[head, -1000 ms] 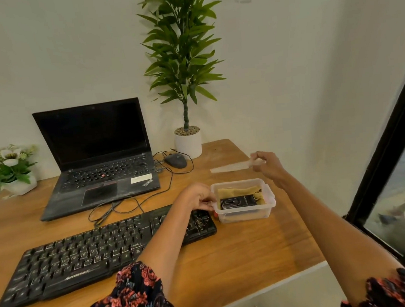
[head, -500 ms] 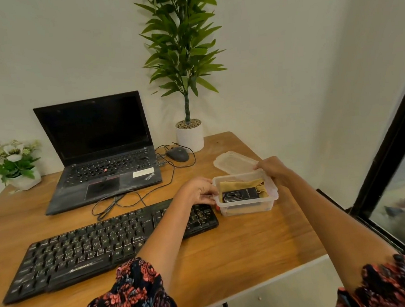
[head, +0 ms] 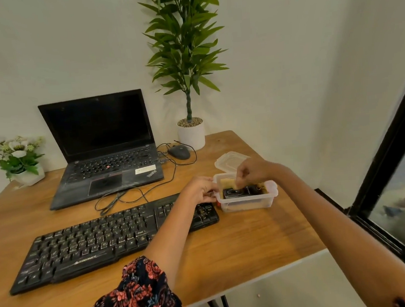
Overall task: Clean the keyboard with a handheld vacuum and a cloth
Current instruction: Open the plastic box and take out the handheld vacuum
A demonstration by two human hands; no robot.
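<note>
A black keyboard [head: 111,237] lies across the front of the wooden desk [head: 241,245]. Just right of it stands a small clear plastic box [head: 247,202] holding a yellow cloth [head: 226,183] and a black handheld vacuum [head: 234,193]. My left hand [head: 199,190] grips the box's left wall. My right hand [head: 252,169] reaches into the box from above, fingertips pinched at the cloth's edge beside the vacuum. The box's clear lid [head: 230,162] lies on the desk just behind it.
A black laptop [head: 103,149] stands open at the back, with a wired mouse [head: 179,152] and loose cables [head: 136,191] beside it. A tall potted plant [head: 191,132] and a small flower pot [head: 24,166] stand against the wall. The desk ends close to the right of the box.
My right hand set the lid down behind the box, then moved into the box. My left hand stayed on the box's left side.
</note>
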